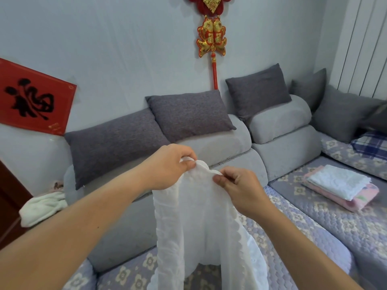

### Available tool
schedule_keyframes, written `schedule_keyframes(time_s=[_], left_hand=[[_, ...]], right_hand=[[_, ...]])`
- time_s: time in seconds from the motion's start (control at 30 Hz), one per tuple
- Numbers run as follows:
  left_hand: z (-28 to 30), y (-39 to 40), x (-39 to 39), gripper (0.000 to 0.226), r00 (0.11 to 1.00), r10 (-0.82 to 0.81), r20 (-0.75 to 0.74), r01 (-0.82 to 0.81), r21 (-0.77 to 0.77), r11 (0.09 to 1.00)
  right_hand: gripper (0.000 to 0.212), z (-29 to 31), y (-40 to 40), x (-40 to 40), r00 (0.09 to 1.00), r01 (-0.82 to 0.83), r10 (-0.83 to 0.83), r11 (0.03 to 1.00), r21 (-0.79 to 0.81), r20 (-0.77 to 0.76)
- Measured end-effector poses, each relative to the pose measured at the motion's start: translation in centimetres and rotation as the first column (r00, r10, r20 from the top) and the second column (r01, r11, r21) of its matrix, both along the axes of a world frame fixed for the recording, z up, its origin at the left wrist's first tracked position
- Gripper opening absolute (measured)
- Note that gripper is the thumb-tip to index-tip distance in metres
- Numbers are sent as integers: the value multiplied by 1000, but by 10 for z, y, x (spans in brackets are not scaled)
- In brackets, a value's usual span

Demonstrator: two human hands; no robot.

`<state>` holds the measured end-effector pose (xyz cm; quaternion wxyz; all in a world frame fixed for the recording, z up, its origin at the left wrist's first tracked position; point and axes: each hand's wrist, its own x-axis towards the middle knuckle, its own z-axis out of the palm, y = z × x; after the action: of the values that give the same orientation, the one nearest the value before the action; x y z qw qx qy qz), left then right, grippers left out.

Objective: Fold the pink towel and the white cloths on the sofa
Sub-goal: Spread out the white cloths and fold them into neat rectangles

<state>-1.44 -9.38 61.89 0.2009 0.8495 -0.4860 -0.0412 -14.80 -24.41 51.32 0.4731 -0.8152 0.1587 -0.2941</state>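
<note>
Left hand [167, 166] and right hand [240, 190] raised close together over the sofa [293, 216], each pinching the top scalloped edge of a white cloth [194, 227] between thumb and fingers. Cloth hanging down freely between the forearms, above the seat. Further right on the seat, folded pink towel [360, 198] lying flat, another folded white cloth [337, 182] resting on top of it.
</note>
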Motion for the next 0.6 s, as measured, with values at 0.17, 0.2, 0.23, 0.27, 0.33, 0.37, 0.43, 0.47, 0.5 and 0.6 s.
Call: schedule_keyframes(time_s=[0.17,0.2,0.23,0.27,0.33,0.37,0.43,0.47,0.5,0.6], left_hand=[[-7,-4,-6,14,999,-11,-53,12,13,1000],[-8,-5,-9,18,997,-49,-64,52,37,998],[-8,-7,-13,25,994,-84,-63,89,83,993],[-7,-10,-16,30,993,-107,-50,113,135,984],[-1,-17,-18,30,995,-102,11,99,164,981],[4,-21,-17,28,994,-90,67,79,148,986],[16,-29,-15,19,984,-75,163,56,121,991],[21,-32,-15,17,982,-68,175,48,116,992],[24,-34,-16,16,984,-63,168,43,121,992],[29,-39,-14,30,976,-56,211,22,161,987]], right_hand=[[46,4,2,2,1000,-24,23,993,-115,-12],[45,6,1,3,999,-47,44,990,-132,-23],[45,9,0,4,997,-77,74,988,-133,-29],[44,14,-2,4,994,-102,98,987,-124,-42],[42,21,-4,7,994,-108,107,991,-77,-18],[38,23,-4,8,995,-99,100,995,-25,29],[9,19,6,8,990,-110,102,990,91,94],[20,10,14,9,992,-97,90,992,83,85],[40,-2,22,7,996,-58,57,998,9,71],[52,-32,19,5,973,225,-211,959,-173,97]])
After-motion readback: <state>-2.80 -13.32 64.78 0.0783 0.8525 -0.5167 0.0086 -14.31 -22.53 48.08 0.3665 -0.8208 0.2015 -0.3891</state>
